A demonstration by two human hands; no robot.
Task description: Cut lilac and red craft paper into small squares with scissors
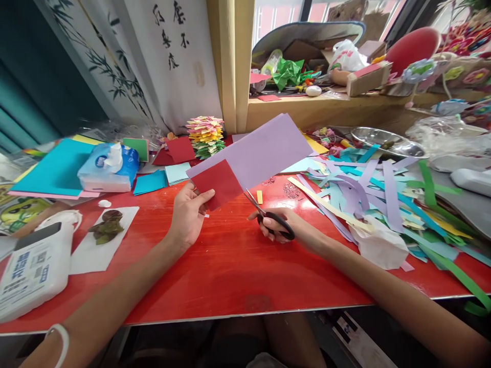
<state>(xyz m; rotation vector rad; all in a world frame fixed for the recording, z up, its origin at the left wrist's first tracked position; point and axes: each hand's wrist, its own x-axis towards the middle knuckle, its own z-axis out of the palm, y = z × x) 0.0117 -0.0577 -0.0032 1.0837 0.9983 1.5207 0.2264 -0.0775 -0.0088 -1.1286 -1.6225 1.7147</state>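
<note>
The left hand (192, 212) pinches a red paper square (218, 184) against a purple sheet (268, 148), above the table's middle. The right hand (282, 225) grips black-handled scissors (286, 227), their tips by the square's right corner. On the far-left scroll (176, 61), black brush characters run in columns, 不 and 痕 among them. A blue tissue pack (109, 168) bears an oval logo; its lettering and the blue print on the near-left white case (34, 271) are too small to read.
</note>
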